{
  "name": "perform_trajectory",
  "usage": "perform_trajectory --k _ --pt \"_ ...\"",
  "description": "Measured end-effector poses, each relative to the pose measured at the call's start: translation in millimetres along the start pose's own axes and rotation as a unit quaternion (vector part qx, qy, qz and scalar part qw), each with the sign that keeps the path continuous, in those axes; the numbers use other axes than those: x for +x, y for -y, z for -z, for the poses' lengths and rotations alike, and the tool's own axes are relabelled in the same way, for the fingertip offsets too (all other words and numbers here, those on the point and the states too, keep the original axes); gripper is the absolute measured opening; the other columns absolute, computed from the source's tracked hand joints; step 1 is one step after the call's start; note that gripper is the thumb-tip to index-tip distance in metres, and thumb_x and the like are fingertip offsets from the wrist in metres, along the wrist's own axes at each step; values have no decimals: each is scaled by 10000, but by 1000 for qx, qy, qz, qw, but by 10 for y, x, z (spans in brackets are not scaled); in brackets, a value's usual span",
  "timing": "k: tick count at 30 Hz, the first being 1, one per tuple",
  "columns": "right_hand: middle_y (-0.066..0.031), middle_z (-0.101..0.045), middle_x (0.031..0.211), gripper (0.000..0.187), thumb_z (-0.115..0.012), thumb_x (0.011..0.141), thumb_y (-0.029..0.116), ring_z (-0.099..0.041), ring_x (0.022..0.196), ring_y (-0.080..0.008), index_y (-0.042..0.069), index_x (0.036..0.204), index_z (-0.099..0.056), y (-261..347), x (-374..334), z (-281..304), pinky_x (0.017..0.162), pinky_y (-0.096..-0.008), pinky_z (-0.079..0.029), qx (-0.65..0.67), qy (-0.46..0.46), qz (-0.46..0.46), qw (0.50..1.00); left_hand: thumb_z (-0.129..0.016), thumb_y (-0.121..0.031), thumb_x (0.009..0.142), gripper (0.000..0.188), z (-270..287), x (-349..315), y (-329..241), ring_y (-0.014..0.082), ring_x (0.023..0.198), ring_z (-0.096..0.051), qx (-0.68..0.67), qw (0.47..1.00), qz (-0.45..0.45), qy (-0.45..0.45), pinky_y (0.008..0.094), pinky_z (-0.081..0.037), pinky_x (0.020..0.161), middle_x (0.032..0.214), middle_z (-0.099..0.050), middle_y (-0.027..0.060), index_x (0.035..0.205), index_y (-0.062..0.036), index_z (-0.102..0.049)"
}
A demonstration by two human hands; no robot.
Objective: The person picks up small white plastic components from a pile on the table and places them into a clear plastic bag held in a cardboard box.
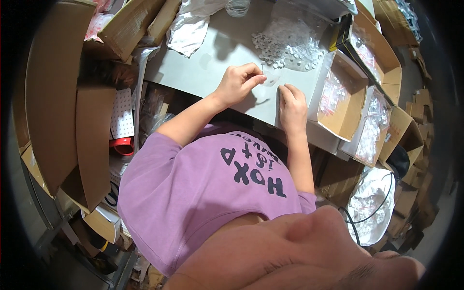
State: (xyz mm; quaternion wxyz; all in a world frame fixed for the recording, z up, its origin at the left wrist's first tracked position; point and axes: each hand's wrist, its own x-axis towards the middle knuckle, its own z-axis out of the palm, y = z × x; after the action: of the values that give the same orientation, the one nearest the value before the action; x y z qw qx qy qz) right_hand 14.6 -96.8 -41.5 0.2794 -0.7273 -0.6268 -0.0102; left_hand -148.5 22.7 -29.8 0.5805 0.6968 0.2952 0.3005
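Over the grey-white tabletop (220,46), my left hand (238,83) is closed, thumb and forefinger pinched on a small clear plastic bag (272,79). The bag reaches from those fingertips toward my right hand, and a small dark spot shows on it. My right hand (293,105) rests by the table edge with its fingers bent together; what they hold, if anything, is hidden. Just beyond both hands lies a heap of small round white pieces (285,50), partly inside a large clear plastic bag (297,26).
Right of my hands stand an open cardboard box (349,121) with small clear packets, another box (371,130) of packets and a black-edged box (344,44). A white cloth (188,31) and a clear cup (237,7) sit farther back. Tall cardboard (55,96) flanks the left.
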Motion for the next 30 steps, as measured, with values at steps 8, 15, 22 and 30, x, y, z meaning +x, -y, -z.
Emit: perform_trajectory --k 8,15,22,30 --pt "-123 -632 1054 245 -586 784 40 -595 972 -298 56 1014 -667 52 5 81 804 -361 -516 -44 46 11 998 -695 -74 827 102 -46 12 52 99 646 -556 26 994 -88 -58 242 -428 569 757 -643 72 829 27 -679" --pt "-135 -625 1047 190 -570 776 28 -598 967 -306 30 948 -650 56 -23 96 806 -373 -516 -40 63 -6 997 -737 -133 804 165 -11 -13 -7 100 635 -556 93 995 -15 -43 253 -423 564 690 -634 65 791 22 -681" --pt "-161 -624 1034 146 -560 780 15 -598 962 -335 -10 906 -629 82 -45 85 815 -397 -512 -21 47 -27 998 -701 -77 830 112 -51 39 42 86 684 -564 37 995 -88 -42 236 -431 593 778 -646 71 862 30 -698" --pt "-162 -625 1034 181 -583 767 21 -601 955 -329 19 936 -647 152 -50 136 811 -398 -515 -31 63 -21 997 -704 -70 827 101 -25 -4 8 76 666 -535 13 999 -51 -1 218 -420 598 723 -602 23 841 30 -702"
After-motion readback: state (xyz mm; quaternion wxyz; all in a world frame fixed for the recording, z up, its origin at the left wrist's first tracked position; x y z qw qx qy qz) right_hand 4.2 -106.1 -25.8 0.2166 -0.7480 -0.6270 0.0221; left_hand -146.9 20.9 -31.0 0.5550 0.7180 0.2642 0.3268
